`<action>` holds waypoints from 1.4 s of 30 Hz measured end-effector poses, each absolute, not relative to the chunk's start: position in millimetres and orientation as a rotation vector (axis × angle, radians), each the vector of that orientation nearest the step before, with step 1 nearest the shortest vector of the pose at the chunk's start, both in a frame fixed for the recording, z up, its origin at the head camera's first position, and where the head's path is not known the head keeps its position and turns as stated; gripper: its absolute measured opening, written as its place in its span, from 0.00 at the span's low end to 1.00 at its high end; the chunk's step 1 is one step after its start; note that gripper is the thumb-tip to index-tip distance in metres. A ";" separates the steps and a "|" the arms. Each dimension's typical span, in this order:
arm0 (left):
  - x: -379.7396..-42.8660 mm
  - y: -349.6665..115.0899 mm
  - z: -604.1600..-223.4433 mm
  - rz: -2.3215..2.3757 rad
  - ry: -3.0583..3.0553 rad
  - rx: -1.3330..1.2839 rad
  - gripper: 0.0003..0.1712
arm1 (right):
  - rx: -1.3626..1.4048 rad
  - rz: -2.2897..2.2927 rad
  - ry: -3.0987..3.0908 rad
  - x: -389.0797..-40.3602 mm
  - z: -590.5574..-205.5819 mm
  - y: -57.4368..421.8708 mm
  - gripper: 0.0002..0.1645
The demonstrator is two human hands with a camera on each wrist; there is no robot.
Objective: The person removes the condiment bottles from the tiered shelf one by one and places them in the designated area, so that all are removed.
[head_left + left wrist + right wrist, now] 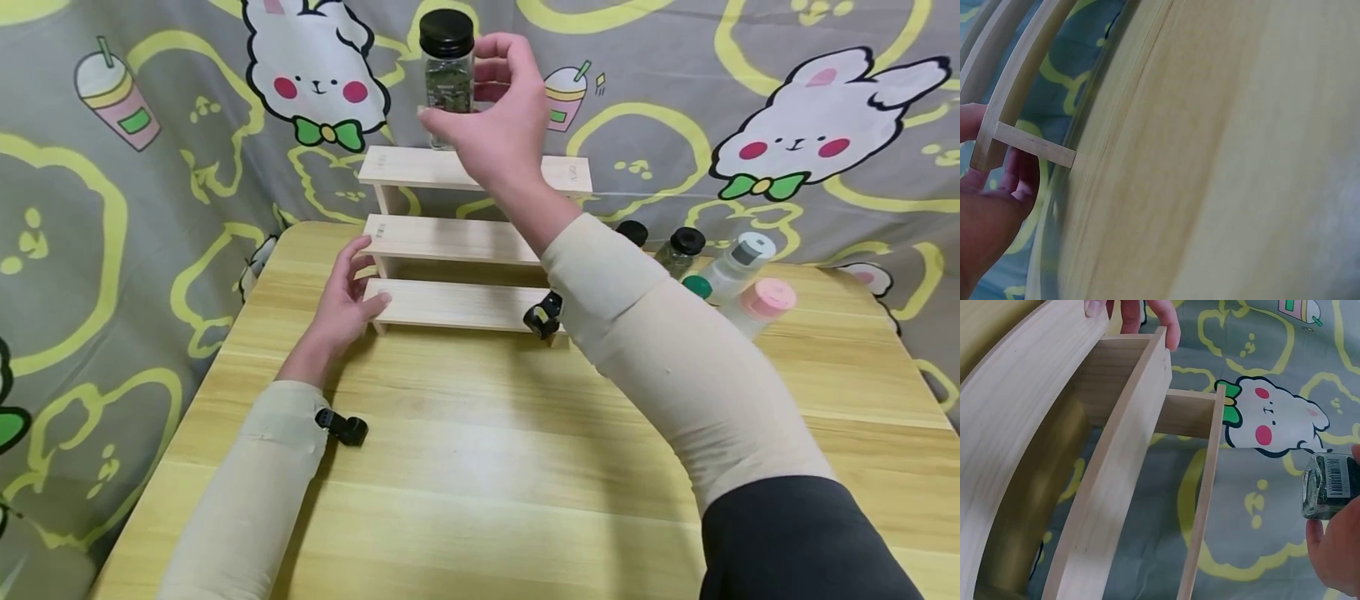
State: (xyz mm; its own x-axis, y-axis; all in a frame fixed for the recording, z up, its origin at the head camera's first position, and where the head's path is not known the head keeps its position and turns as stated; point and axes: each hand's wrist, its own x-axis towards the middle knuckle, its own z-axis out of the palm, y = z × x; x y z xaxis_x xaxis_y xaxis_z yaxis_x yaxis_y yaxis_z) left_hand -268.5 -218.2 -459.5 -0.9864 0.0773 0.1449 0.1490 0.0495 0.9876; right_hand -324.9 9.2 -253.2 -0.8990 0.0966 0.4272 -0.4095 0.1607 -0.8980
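Note:
A three-tier wooden rack (450,306) stands at the back of the table. My left hand (341,296) grips its left end, thumb on the lowest tier and fingers by the middle one; the left wrist view shows the hand (991,212) around the board's end. Above the top tier, my right hand (510,125) holds a square glass spice jar (448,87) upright between thumb and fingers. The jar has a black lid and green dried flakes inside. In the right wrist view its barcode label (1337,477) shows, and the jar is apart from the boards.
Right of the rack, partly behind my right sleeve, stand a black-lidded jar (681,250), a clear bottle with a grey-white cap (738,262), a pink-capped bottle (767,300) and a green cap (697,287). A patterned curtain (637,150) hangs behind the table (450,467).

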 end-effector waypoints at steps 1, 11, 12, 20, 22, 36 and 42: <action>-268.4 -218.4 -459.5 -2.118 -2.234 -0.241 0.51 | 0.298 1.790 -2.055 -323.2 -252.0 11.2 0.40; -268.2 -218.6 -460.2 -2.100 -2.243 -0.246 0.51 | 0.330 1.790 -1.994 -309.2 -246.4 31.7 0.38; -268.3 -218.5 -460.1 -2.097 -2.246 -0.243 0.51 | 0.337 1.793 -1.986 -308.0 -246.1 33.7 0.38; -268.3 -219.5 -458.2 -2.089 -2.266 -0.213 0.51 | 0.336 1.808 -1.943 -295.9 -241.0 47.9 0.36; -268.1 -219.3 -458.4 -2.098 -2.264 -0.217 0.51 | 0.331 1.811 -1.926 -292.4 -238.9 52.6 0.35; -266.3 -216.9 -455.9 -2.126 -2.258 -0.205 0.52 | 0.305 1.687 -1.942 -279.5 -241.6 96.7 0.34; -265.5 -215.2 -455.1 -2.121 -2.269 -0.194 0.51 | 0.225 1.684 -1.955 -261.1 -236.7 110.8 0.33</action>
